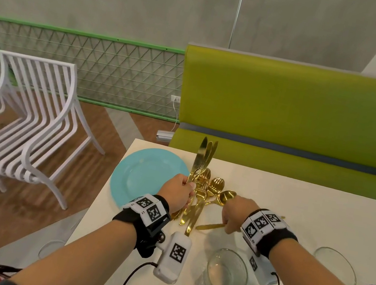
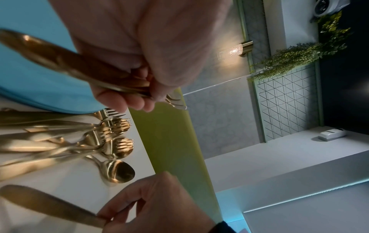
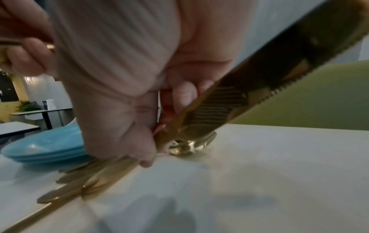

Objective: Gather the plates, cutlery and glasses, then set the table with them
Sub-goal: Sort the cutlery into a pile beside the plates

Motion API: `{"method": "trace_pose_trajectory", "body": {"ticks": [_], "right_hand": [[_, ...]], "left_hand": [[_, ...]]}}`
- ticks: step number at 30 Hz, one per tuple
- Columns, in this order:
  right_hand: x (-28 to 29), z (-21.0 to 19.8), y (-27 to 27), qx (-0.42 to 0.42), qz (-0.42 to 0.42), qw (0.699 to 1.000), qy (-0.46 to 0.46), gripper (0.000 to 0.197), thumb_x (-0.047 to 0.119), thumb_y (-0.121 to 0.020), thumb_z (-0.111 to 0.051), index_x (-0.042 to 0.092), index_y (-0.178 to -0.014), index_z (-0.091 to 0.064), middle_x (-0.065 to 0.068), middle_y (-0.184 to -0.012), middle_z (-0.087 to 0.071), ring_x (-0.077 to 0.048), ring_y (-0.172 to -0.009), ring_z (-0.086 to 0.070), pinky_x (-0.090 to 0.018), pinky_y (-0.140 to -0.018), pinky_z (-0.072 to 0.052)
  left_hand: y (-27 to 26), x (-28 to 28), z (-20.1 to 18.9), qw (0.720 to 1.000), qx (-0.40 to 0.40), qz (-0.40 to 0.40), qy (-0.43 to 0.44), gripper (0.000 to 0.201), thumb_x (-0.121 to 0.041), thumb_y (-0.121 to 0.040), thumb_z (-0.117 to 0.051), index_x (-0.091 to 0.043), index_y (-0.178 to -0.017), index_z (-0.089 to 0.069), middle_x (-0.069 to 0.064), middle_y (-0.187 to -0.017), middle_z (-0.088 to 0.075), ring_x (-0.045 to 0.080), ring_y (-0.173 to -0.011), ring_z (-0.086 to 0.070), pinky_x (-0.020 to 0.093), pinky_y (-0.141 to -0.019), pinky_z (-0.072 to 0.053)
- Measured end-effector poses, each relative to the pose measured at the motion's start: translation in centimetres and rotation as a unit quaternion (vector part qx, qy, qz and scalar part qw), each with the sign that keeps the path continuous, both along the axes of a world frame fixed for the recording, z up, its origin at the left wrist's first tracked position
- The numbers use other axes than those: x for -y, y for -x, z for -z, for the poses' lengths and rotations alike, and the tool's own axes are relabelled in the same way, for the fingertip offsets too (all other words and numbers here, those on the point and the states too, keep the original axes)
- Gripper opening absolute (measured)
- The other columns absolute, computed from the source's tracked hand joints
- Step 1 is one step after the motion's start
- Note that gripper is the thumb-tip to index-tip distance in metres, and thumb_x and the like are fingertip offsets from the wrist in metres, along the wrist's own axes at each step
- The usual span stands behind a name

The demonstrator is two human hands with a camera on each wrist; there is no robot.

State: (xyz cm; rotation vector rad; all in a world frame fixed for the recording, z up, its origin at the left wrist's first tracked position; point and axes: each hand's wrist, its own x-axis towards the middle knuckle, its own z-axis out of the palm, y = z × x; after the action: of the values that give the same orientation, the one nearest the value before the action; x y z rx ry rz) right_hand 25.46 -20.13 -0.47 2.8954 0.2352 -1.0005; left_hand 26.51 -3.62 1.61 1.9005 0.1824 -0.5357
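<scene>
— Left hand?
— Forearm extended forward, wrist strapped with a black band carrying marker blocks. Fingers curled around a bundle of gold knives, blades pointing up and away.

— Right hand?
— Forearm extended alongside the left, same banding at the wrist. Hand turned down, knuckles up, thumb and fingertips pinching one gold knife at its middle. Hands near each other, not touching.

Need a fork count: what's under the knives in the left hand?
Below the raised knives in the left hand, gold forks and spoons are piled on the table. Overlap hides the count.
</scene>
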Motion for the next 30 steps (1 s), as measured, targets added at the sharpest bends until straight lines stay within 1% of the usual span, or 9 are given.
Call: {"method": "trace_pose_trajectory", "body": {"ticks": [2,4,7,9,15,19,22,27,30], "right_hand": [[-0.1,-0.6,0.1,0.016,-0.015,1.0,0.015,0.026,0.024,-0.081,-0.066,0.014,-0.104,-0.071,-0.002,-0.092,-0.063,-0.016,-0.079,-0.054,-0.026,-0.074,-0.05],[-0.1,-1.1,0.4,0.034,-0.024,0.999,0.026,0.024,0.024,-0.084,-0.062,0.014,-0.104,-0.07,-0.002,-0.096,-0.065,-0.017,-0.081,-0.055,-0.027,-0.076,-0.05],[0.6,-2.1,0.6,0.084,-0.004,0.996,-0.018,0.025,0.02,-0.088,-0.054,0.021,-0.106,-0.071,0.0,-0.109,-0.068,-0.02,-0.099,-0.061,-0.03,-0.084,-0.051],[1.2,-3.0,0.6,0.116,0.007,0.991,-0.059,0.025,0.021,-0.09,-0.053,0.025,-0.106,-0.071,0.003,-0.111,-0.067,-0.019,-0.106,-0.06,-0.03,-0.086,-0.048],[1.7,-5.1,0.8,0.201,-0.042,0.975,-0.089,0.026,0.03,-0.094,-0.049,0.032,-0.109,-0.07,0.003,-0.108,-0.064,-0.019,-0.105,-0.057,-0.028,-0.08,-0.037],[1.6,-5.7,0.9,0.204,-0.023,0.974,-0.095,0.025,0.028,-0.092,-0.05,0.031,-0.105,-0.072,0.004,-0.106,-0.066,-0.019,-0.102,-0.059,-0.029,-0.083,-0.038],[1.8,-5.9,1.2,0.189,-0.012,0.977,-0.099,0.024,0.029,-0.091,-0.052,0.03,-0.104,-0.072,0.003,-0.107,-0.067,-0.019,-0.103,-0.059,-0.032,-0.088,-0.041],[3.3,-5.4,1.5,0.258,0.111,0.945,-0.169,0.021,0.036,-0.081,-0.067,0.019,-0.092,-0.074,0.0,-0.106,-0.064,-0.019,-0.102,-0.057,-0.031,-0.088,-0.046],[4.3,-4.8,1.5,0.299,0.195,0.909,-0.216,0.021,0.041,-0.079,-0.069,0.021,-0.076,-0.065,0.0,-0.09,-0.061,-0.018,-0.087,-0.058,-0.026,-0.073,-0.043]], "left_hand": [[-0.1,0.2,0.0,1.0,0.008,0.008,-0.012,0.011,-0.018,-0.099,-0.039,-0.012,-0.104,-0.047,-0.002,-0.075,-0.051,0.01,-0.063,-0.046,0.028,-0.07,-0.049],[-0.2,0.4,0.0,0.999,0.017,0.019,-0.027,0.016,-0.019,-0.098,-0.041,-0.011,-0.11,-0.048,-0.002,-0.077,-0.053,0.012,-0.067,-0.048,0.033,-0.079,-0.052],[-0.2,0.7,-0.2,0.998,0.021,0.047,-0.037,0.022,-0.018,-0.098,-0.041,-0.009,-0.117,-0.046,0.002,-0.087,-0.055,0.014,-0.074,-0.052,0.034,-0.084,-0.052],[-0.1,1.0,-0.3,0.994,0.037,0.076,-0.072,0.018,-0.02,-0.098,-0.04,-0.012,-0.112,-0.047,0.006,-0.093,-0.057,0.019,-0.08,-0.053,0.039,-0.09,-0.053],[0.4,2.6,-1.1,0.975,0.081,0.155,-0.137,0.022,-0.022,-0.098,-0.039,-0.013,-0.117,-0.047,0.008,-0.101,-0.06,0.018,-0.083,-0.054,0.031,-0.079,-0.046],[1.1,3.7,-1.7,0.98,0.038,0.18,-0.076,0.019,-0.021,-0.1,-0.036,-0.013,-0.116,-0.043,0.006,-0.096,-0.056,0.009,-0.065,-0.057,0.028,-0.069,-0.052],[1.3,4.0,-1.5,0.976,0.032,0.197,-0.083,0.026,-0.028,-0.1,-0.034,-0.011,-0.116,-0.043,0.005,-0.092,-0.055,0.007,-0.057,-0.051,0.021,-0.057,-0.043],[1.4,4.5,-0.9,0.981,0.009,0.19,-0.031,0.019,-0.027,-0.1,-0.033,-0.014,-0.101,-0.046,-0.003,-0.075,-0.05,0.008,-0.058,-0.045,0.021,-0.057,-0.039],[0.9,4.6,-0.4,0.986,-0.02,0.165,-0.004,0.026,-0.034,-0.099,-0.033,-0.014,-0.096,-0.05,0.0,-0.072,-0.048,0.01,-0.057,-0.042,0.025,-0.059,-0.04]]}}
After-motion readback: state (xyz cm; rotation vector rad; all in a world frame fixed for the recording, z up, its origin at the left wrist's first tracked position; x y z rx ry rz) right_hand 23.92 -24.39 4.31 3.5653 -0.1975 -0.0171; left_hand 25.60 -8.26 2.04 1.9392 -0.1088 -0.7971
